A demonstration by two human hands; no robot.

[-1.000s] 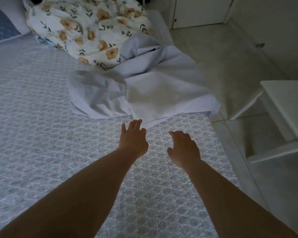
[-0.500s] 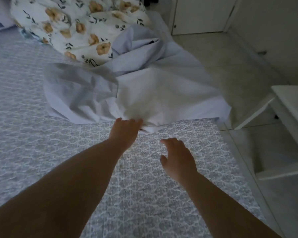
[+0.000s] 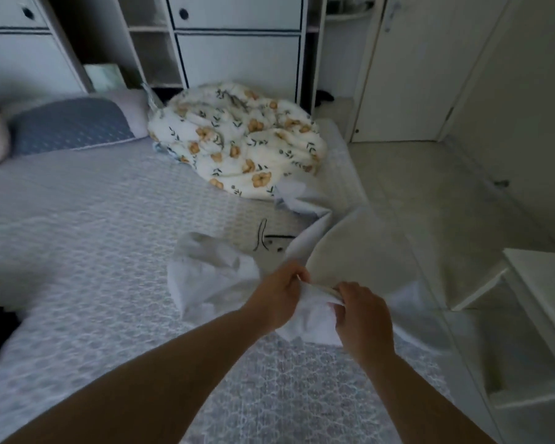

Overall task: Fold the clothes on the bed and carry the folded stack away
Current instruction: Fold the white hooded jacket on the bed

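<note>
White cloth point(image 3: 350, 261) edge pinched between both raised hands point(image 3: 321, 302).

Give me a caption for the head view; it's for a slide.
Both hands, left and right, grip a pale cloth on the bed.

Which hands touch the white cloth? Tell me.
Touching, both. The head view shows the left hand and right hand pinching the white cloth along its edge.

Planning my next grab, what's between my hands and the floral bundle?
Head view: the pale cloth both hands grip, then a printed fabric on the bed.
</note>
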